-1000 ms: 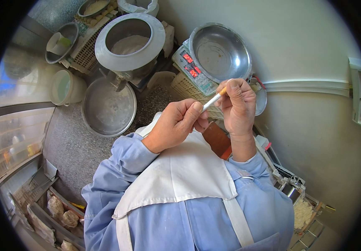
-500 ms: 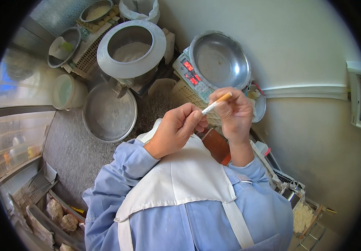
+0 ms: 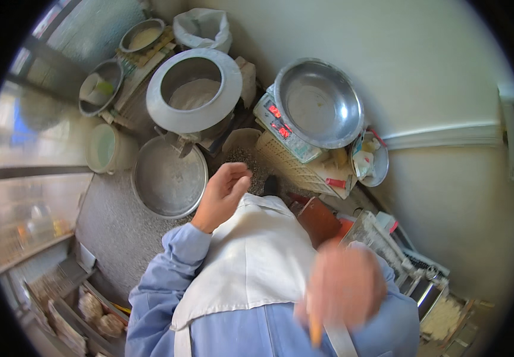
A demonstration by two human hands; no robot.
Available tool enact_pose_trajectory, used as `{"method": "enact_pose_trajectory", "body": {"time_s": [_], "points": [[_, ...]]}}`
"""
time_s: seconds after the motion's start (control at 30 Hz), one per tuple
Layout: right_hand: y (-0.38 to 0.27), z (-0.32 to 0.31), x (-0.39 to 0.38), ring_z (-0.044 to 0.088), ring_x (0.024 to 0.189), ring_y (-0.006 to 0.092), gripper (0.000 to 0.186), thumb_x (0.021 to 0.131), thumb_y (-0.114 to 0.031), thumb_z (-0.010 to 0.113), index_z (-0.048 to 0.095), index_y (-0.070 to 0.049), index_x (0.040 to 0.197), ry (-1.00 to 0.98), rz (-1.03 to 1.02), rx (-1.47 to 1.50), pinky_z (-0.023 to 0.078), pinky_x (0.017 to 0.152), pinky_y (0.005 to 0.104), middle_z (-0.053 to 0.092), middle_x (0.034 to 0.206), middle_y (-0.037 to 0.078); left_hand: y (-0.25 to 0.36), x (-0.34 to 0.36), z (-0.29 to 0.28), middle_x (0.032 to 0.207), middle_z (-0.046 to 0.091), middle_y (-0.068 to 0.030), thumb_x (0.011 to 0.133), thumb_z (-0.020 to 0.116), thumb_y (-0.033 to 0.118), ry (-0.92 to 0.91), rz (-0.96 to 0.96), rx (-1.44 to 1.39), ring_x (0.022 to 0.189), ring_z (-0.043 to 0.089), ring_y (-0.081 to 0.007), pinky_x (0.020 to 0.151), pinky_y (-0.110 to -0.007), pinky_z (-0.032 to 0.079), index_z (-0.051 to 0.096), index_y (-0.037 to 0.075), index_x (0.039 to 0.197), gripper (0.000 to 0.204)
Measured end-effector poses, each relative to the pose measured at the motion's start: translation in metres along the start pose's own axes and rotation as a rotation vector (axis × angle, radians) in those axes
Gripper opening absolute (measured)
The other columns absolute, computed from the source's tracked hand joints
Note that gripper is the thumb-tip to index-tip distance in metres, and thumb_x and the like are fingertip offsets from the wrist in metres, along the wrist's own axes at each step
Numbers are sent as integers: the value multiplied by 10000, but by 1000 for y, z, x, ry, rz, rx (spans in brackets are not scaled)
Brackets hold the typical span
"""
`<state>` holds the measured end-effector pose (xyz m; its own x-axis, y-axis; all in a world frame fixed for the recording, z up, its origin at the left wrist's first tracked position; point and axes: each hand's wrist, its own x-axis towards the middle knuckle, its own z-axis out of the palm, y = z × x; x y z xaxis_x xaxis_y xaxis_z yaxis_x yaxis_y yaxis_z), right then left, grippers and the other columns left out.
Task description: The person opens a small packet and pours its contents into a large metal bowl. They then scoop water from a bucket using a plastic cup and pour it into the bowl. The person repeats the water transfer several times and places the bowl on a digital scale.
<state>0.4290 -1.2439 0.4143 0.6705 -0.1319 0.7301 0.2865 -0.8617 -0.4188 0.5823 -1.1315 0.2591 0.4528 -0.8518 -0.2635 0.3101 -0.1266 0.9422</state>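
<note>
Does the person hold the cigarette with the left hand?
No, the orange end of the cigarette sticks out from the blurred right hand, and the left hand is apart from it.

I'd call this a small working food-preparation room: the wide-rimmed metal vessel [image 3: 188, 122] holds pale, flour-like powder [image 3: 194, 95]. Right of that vessel, a big steel basin [image 3: 319, 110] sits on a lit digital scale [image 3: 292, 141]; on the vessel's near side lies a broad metal pan [image 3: 169, 178], and to its left stands a whitish bucket [image 3: 125, 152]. A white apron [image 3: 251, 256] covers blue clothing [image 3: 230, 330].
</note>
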Motion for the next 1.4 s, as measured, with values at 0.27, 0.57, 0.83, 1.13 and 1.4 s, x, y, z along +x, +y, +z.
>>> {"method": "enact_pose_trajectory", "body": {"time_s": [0.27,0.57,0.83,1.13,1.4], "points": [[46,9,-94,581,681,222,183,700,-55,709,612,-20,852,109,437,-104,489,566,308,591,866,101,-42,-7,-41,959,610,-23,884,543,206,56,-238,303,842,565,-91,674,-219,432,510,26,1079,267],[137,38,-286,555,559,106,177,794,-118,614,598,-8,932,335,1439,31,452,529,252,600,662,68,-60,-3,-48,902,599,-76,868,557,128,125,-419,474,828,567,-106,713,-221,459,522,-41,1018,228],[213,68,-346,636,696,190,226,782,-177,617,609,-17,942,409,1589,154,501,656,296,648,756,112,-69,-1,-44,838,610,-38,857,586,139,49,-412,726,750,563,-87,681,-222,457,557,-13,992,205],[284,98,-359,599,717,347,125,722,-32,544,599,-45,834,286,1470,-194,481,627,383,612,755,167,-65,3,-29,853,631,-89,855,579,137,-29,-417,920,771,600,-133,686,-253,478,562,-13,995,206],[288,106,-354,549,833,362,125,744,-42,498,591,-13,822,239,1335,-205,461,739,410,585,850,179,-70,10,-23,894,633,-101,860,562,134,-69,-452,912,802,609,-143,698,-265,488,552,-16,1000,205]]}}
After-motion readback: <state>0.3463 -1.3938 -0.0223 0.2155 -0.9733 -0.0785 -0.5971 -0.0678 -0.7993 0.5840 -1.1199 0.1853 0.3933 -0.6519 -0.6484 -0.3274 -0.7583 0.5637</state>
